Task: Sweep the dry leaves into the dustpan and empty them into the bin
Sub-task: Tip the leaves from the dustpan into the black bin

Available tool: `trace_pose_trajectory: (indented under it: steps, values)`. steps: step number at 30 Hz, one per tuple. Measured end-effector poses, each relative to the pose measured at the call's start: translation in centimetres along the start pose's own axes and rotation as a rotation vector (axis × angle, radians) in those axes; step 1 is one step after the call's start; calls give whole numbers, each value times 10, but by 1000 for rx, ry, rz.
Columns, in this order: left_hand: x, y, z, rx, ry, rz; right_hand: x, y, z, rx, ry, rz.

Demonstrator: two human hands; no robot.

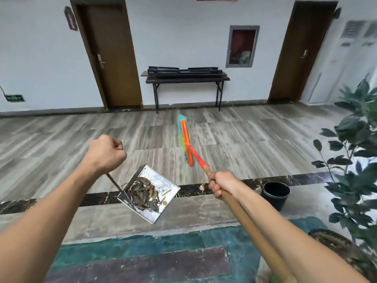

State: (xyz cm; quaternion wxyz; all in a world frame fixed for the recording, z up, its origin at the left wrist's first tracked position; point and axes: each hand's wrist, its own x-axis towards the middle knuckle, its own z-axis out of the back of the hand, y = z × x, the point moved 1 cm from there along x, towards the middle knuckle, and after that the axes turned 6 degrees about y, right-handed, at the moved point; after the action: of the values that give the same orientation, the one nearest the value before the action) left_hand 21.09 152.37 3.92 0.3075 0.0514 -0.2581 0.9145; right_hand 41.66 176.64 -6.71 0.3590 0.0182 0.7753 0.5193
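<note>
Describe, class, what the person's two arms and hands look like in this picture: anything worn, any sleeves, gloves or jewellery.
Both forearms are bare right to the picture's lower edge, with no sleeves in view. The left hand and right hand wear no gloves, and no watch, bracelet or ring shows on them.

Grey wood-look floor point(81, 135) crossed by a dark marble strip, black bin point(275, 195) stood on it, folding desk point(186, 78) set against the wall, potted plant point(355, 180) at right.

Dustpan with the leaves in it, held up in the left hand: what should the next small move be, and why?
Probably carry the dustpan rightward over the black bin before tipping. The leaves are already piled in it, the left hand holds it off the floor, and the bin stands open, well to its right.
</note>
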Motion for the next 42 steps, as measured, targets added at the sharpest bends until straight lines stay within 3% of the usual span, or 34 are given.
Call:
trace_pose_trajectory:
  steps: [11,17,21,32,42]
  values:
    - [175,-75,-74,-33,107,-160,53,84,66,-3,-134,55]
    - [280,-117,-162,-48,204,-387,107,107,113,46,-311,35]
    - [341,-161,-215,-36,277,-551,134,118,149,212,-297,-66]
    - [469,-313,-368,-63,425,-903,187,134,244,195,-756,18]
    - [521,-467,-549,-55,586,-1102,260,123,404,352,-901,2]
